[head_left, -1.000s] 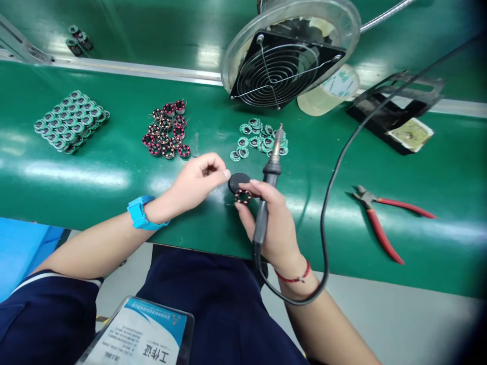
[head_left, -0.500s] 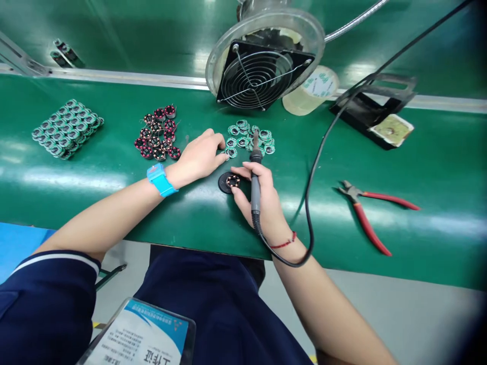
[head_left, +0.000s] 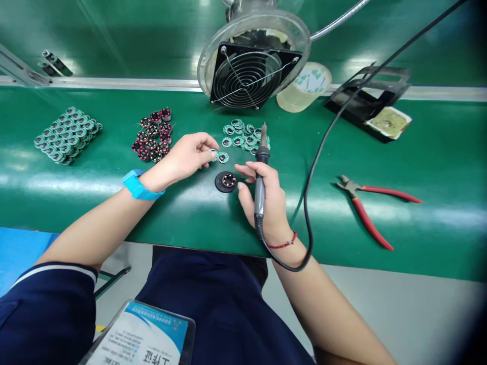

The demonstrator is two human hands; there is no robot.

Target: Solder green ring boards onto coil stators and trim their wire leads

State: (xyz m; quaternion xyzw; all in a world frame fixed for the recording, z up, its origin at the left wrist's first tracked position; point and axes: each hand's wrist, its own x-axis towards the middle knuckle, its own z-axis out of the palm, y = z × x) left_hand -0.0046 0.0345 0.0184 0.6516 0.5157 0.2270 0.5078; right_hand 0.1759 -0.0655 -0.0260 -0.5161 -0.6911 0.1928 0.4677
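My left hand (head_left: 192, 154) is closed, thumb and fingers pinching a small round green circuit board (head_left: 214, 153). Touching or close beside that board lies another green board (head_left: 223, 157) on the bench. My right hand (head_left: 268, 195) holds a grey-handled soldering iron (head_left: 259, 195), its tip pointing up and away from me, with thumb and forefinger apart. Left of those fingertips, a copper-wound motor stator (head_left: 229, 179) sits on a round black base (head_left: 220, 183). Behind the hands is a loose pile of round green boards (head_left: 238, 141), partly hidden by the iron.
Stacked green boards (head_left: 66, 133) and a cluster of wound stators (head_left: 152, 133) lie to the left. A fume fan (head_left: 245, 83) hangs at the back beside a tape roll (head_left: 300, 94). On the right are an iron stand (head_left: 365, 111) and red-handled cutters (head_left: 367, 218). The iron's black cable (head_left: 310, 203) loops over my right wrist.
My left hand has drawn back left from the board pile, a board now in its pinch. My right fingers have come away from the stator, which stays on the black base.
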